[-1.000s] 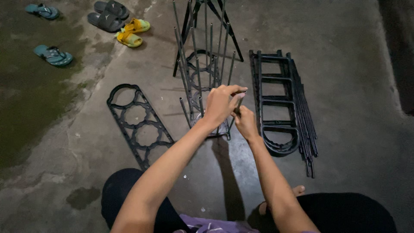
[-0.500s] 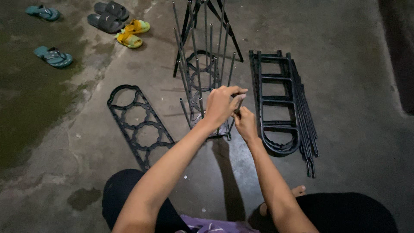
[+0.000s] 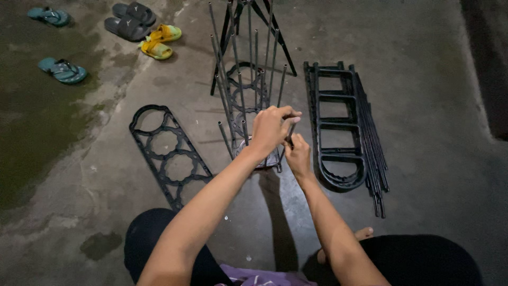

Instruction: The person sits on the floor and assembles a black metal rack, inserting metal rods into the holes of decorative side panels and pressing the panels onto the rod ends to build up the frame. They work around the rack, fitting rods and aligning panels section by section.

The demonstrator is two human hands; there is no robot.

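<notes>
Rack [image 3: 248,100] stands centre on the floor [image 3: 434,79], rods upright. Ringed panel [image 3: 169,153] lies to its left, ladder panel [image 3: 338,127] with loose rods [image 3: 373,153] to its right. Sandals [image 3: 159,42] lie behind, far left.

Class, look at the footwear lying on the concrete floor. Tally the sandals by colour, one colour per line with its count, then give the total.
Teal sandals: 2
Black sandals: 2
Yellow sandals: 2
Total: 6
</notes>
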